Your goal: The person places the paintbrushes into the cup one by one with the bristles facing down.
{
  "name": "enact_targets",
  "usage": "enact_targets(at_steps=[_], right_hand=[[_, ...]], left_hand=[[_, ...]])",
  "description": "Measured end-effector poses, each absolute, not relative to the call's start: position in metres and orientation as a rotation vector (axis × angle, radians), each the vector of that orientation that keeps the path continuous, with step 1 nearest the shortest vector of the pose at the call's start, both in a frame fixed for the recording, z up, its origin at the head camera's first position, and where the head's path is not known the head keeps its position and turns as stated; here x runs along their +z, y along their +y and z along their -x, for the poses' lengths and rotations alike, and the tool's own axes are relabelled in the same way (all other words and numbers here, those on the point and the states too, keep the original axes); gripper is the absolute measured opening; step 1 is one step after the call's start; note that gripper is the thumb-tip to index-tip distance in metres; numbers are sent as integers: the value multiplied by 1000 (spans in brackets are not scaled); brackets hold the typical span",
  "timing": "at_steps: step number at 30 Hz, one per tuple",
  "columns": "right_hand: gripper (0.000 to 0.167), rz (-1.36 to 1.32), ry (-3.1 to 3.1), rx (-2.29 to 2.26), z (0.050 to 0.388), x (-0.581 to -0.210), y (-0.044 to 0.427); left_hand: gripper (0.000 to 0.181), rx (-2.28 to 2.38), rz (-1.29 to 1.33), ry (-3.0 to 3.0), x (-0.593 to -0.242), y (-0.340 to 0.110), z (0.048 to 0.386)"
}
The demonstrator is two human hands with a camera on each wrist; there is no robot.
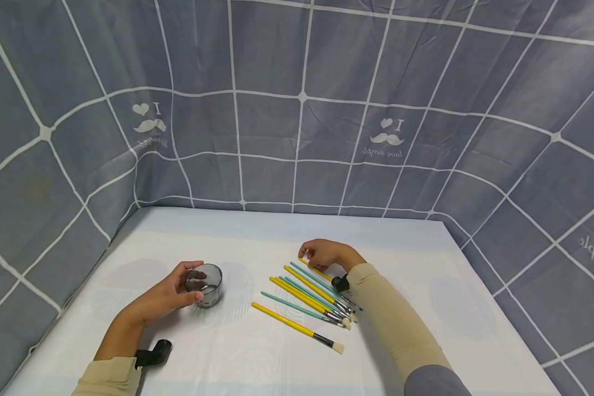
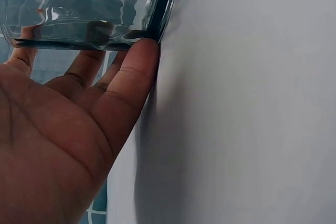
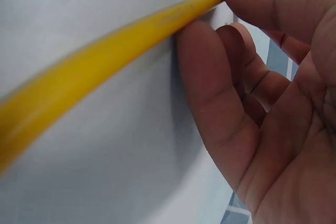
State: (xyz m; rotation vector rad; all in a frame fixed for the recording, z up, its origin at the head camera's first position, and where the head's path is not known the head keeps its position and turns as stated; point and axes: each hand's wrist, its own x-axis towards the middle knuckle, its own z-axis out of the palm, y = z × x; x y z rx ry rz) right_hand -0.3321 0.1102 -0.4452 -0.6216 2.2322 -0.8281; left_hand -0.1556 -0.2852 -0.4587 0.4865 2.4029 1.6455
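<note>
My left hand (image 1: 160, 297) holds a clear, greyish drinking glass (image 1: 212, 287) that stands upright on the white table, its thumb on the near side and its fingers round the far side. The left wrist view shows fingertips against the wall of the glass (image 2: 79, 9). On the right, my right hand (image 1: 328, 254) pinches the handle end of a yellow paintbrush (image 1: 322, 273), the farthest one in a loose group. The right wrist view has the yellow handle (image 3: 105, 61) running from the fingertips to the left edge. This brush's bristles are hidden behind the sleeve and wrist camera.
Several yellow and teal paintbrushes (image 1: 307, 297) lie side by side, bristles toward the lower right. One yellow paintbrush (image 1: 287, 322) lies apart, nearest the front. The white table (image 1: 218, 357) bears faint printed circles. A grey gridded curtain (image 1: 267, 126) surrounds its back and sides.
</note>
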Motion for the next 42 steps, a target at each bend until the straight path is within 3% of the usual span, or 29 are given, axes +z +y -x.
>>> enact_targets(at_steps=[24, 42], right_hand=[[26, 525, 2148, -986, 338, -434, 124], [29, 674, 2183, -1090, 334, -406, 125]], left_hand=[[70, 1673, -495, 2366, -458, -286, 156], [72, 1655, -477, 2369, -454, -285, 154]])
